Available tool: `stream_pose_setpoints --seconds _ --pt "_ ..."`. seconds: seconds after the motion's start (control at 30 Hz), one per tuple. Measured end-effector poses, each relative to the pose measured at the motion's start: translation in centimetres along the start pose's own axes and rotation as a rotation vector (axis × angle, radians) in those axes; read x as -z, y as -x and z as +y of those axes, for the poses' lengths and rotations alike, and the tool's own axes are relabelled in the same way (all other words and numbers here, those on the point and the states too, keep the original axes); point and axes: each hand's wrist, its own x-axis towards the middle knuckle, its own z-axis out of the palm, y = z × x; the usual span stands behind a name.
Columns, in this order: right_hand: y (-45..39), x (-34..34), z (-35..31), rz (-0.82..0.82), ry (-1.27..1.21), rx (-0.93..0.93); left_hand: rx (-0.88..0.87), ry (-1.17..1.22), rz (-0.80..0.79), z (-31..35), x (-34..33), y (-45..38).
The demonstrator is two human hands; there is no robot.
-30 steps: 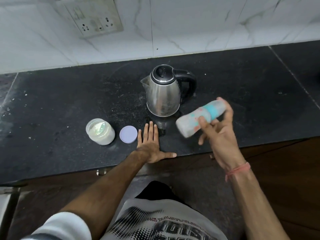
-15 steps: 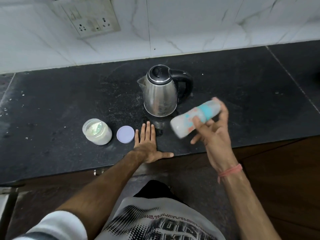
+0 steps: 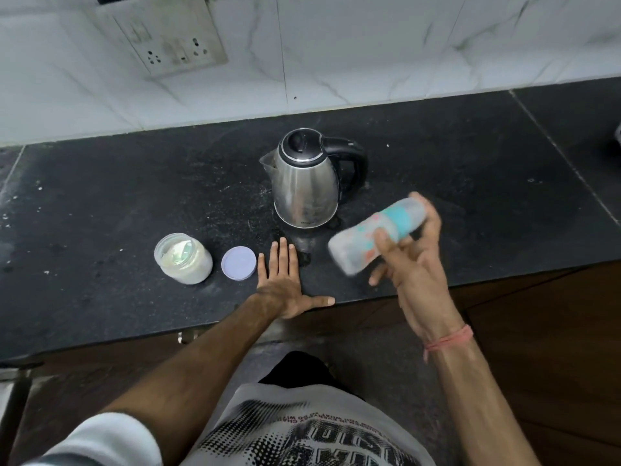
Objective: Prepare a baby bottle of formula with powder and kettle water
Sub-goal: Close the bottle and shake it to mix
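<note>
My right hand [image 3: 415, 260] grips a baby bottle [image 3: 363, 238] with a teal collar and coloured prints, lying almost on its side in the air above the counter's front edge, blurred by motion. My left hand [image 3: 285, 280] rests flat on the black counter [image 3: 100, 203], fingers straight, thumb out to the right. A steel kettle [image 3: 304, 183] with a black lid and handle stands just behind both hands. An open jar of white powder [image 3: 183, 258] sits left of my left hand, its lilac lid [image 3: 238, 264] lying flat between the jar and that hand.
A white marble wall with a socket plate [image 3: 171, 38] rises behind the counter. A dark wooden cabinet front [image 3: 544, 348] lies below the counter edge. White powder specks are scattered on the counter around the kettle.
The bottle in my right hand has shifted a little to and fro and stays blurred, its base dipping lower toward the left. My left hand has kept its place on the counter.
</note>
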Motion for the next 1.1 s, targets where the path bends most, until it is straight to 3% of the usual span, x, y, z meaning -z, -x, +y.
stream_pose_setpoints --seconds 0.07,0.1,0.2,0.33,0.43,0.57,0.67,0.8,0.93,1.03,1.1 --pt "0.0 0.6 -0.2 -0.127 0.081 0.005 0.003 -0.003 0.001 0.0 0.0 0.0" --pt "-0.3 0.9 -0.5 -0.115 0.083 0.019 0.004 -0.004 -0.001 0.0 0.1 0.0" --pt "-1.3 0.9 -1.4 0.082 0.022 0.04 0.006 -0.008 -0.003 0.1 0.1 0.2" --pt "-0.9 0.2 -1.1 -0.072 0.077 0.027 0.002 -0.015 -0.024 0.2 0.4 0.1" --pt "0.1 -1.5 0.2 0.111 -0.035 0.039 0.012 -0.027 -0.023 0.1 0.4 0.1" --pt "2.1 -2.8 2.6 -0.045 -0.016 -0.018 0.007 -0.076 0.008 0.4 0.2 0.2" --pt "2.0 -2.7 3.1 0.118 -0.074 -0.035 0.024 -0.021 -0.008 0.2 0.5 0.3" --pt "1.7 -1.4 2.4 -0.068 0.046 -0.045 0.012 -0.083 -0.022 0.4 0.5 0.4" --pt "1.0 -0.9 1.7 0.18 -0.05 0.002 0.014 -0.014 -0.015 0.1 0.2 -0.1" --pt "1.5 -1.0 1.3 -0.085 0.058 -0.029 0.008 -0.05 0.005 0.3 -0.1 -0.2" --pt "1.3 -0.3 0.7 -0.037 0.021 0.025 0.01 -0.036 0.009 0.1 0.0 0.0"
